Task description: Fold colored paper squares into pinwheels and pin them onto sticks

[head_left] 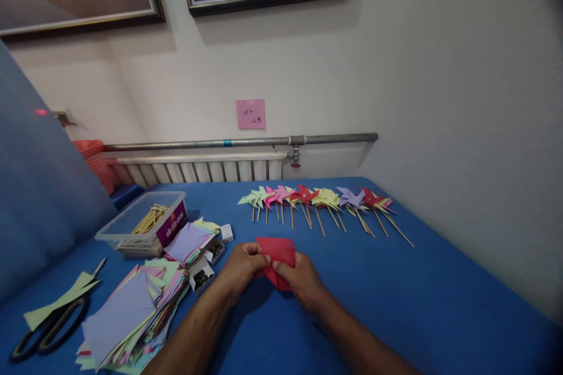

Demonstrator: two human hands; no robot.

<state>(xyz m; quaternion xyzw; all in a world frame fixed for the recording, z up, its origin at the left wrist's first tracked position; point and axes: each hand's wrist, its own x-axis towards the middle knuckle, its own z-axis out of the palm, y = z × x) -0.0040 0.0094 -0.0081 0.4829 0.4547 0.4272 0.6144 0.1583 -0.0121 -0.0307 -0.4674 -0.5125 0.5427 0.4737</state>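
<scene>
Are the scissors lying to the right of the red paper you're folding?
No, the scissors lie far left on the blue table, while both hands hold the red paper near the middle.

Red paper [278, 253] on a blue tablecloth [396, 293], with pink, green, yellow, purple and red pinwheels [321, 198].

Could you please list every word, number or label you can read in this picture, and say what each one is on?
Pink note on the wall: handwritten marks, too small to read.
Purple label on the clear plastic box: light lettering, too blurred to read.
Small boxes beside the paper stack: no legible print.
Nothing else carries writing.
</scene>
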